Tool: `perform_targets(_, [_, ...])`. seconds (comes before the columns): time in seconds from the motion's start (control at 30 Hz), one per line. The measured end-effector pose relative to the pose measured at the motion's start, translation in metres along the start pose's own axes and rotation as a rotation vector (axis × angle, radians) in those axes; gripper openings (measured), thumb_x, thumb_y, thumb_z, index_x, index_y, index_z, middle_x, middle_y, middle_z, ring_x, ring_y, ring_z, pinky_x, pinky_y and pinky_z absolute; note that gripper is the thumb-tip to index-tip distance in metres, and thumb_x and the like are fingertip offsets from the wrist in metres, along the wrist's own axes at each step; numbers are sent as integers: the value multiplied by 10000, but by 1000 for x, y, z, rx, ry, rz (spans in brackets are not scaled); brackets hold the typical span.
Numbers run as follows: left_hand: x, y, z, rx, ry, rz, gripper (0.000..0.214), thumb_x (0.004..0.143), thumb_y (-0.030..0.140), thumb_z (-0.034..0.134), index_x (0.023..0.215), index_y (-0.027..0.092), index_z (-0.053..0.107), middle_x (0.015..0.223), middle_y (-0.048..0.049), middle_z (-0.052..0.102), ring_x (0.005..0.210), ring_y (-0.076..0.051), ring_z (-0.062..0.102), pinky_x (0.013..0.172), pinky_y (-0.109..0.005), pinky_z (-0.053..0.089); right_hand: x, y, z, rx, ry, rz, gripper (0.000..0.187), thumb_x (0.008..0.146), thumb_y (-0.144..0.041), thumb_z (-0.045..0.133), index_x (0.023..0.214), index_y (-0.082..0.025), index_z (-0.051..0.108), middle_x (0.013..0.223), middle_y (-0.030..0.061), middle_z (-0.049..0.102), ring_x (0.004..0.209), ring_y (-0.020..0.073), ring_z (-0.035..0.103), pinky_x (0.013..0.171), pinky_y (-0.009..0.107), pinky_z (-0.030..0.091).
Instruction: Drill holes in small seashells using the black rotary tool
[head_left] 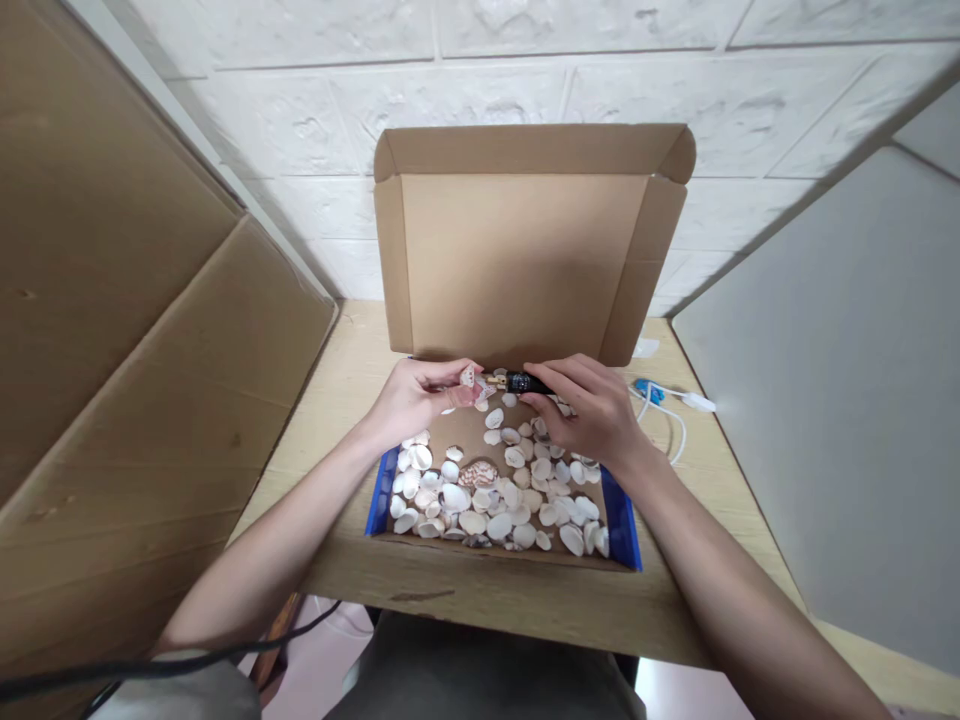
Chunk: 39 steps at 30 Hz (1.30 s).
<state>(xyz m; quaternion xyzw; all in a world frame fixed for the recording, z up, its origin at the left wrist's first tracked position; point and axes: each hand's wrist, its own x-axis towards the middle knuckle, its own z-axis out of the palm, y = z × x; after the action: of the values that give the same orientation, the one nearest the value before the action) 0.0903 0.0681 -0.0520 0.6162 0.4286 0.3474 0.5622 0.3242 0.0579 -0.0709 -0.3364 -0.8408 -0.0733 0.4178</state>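
Between the thumb and fingers of my left hand (405,402) is a small patterned seashell (468,377), pale with brownish marks. My right hand (596,405) grips a black mini drill (523,383) lying nearly level. Its brass-coloured tip points left and meets the shell or comes very close to it; I cannot tell which. Both hands are over the back part of an open cardboard box (465,425) with blue sides. Many white and cream seashells (455,497) lie in it, mostly toward the front and right. A larger brown-speckled spiral shell (478,474) rests among them.
The box's lid (525,260) stands upright against the white brick-pattern wall (495,110). On the wooden table (330,545), a white cable (679,430) with a blue tie lies right of the box. Cardboard (150,350) rises on the left, a grey panel (832,380) on the right.
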Motion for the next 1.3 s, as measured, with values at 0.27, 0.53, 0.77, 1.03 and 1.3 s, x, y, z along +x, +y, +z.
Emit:
perform_targets(0.27, [-1, 0, 4, 28, -10, 9, 274, 739, 319, 746, 958, 155, 743, 829, -42, 738, 741, -150, 666, 759, -274, 529, 1, -1, 2, 22, -64, -21, 275, 859, -224, 605, 1124, -151, 602, 923, 93, 700, 774, 184, 619, 692, 332, 533])
perform_targets(0.53, [0, -4, 6, 58, 31, 8, 349, 707, 308, 766, 1031, 181, 742, 937, -57, 762, 790, -177, 690, 813, -331, 547, 1, -4, 6, 73, -148, -38, 328, 896, -292, 574, 1199, -166, 559, 932, 83, 699, 784, 174, 634, 680, 321, 552])
perform_targets(0.77, [1, -2, 8, 43, 52, -34, 384, 675, 303, 787, 1035, 178, 741, 999, -81, 757, 829, -205, 708, 850, -366, 553, 2, -4, 5, 70, -160, -53, 305, 897, -273, 573, 1169, -137, 570, 910, 88, 698, 771, 173, 628, 667, 314, 550])
perform_targets(1.03, [2, -9, 5, 22, -3, -46, 429, 684, 339, 791, 1080, 190, 722, 1013, -75, 753, 882, -218, 702, 865, -377, 549, 2, -4, 3, 17, -144, -80, 293, 886, -249, 584, 1160, -147, 594, 976, 99, 706, 836, 192, 637, 731, 347, 543])
perform_targets(1.3, [0, -6, 5, 31, -25, -21, 318, 717, 332, 768, 1001, 190, 745, 889, -44, 747, 796, -179, 680, 768, -316, 553, 2, -5, 5, 30, -138, -76, 291, 893, -244, 571, 1163, -136, 588, 958, 95, 697, 815, 180, 618, 733, 336, 537])
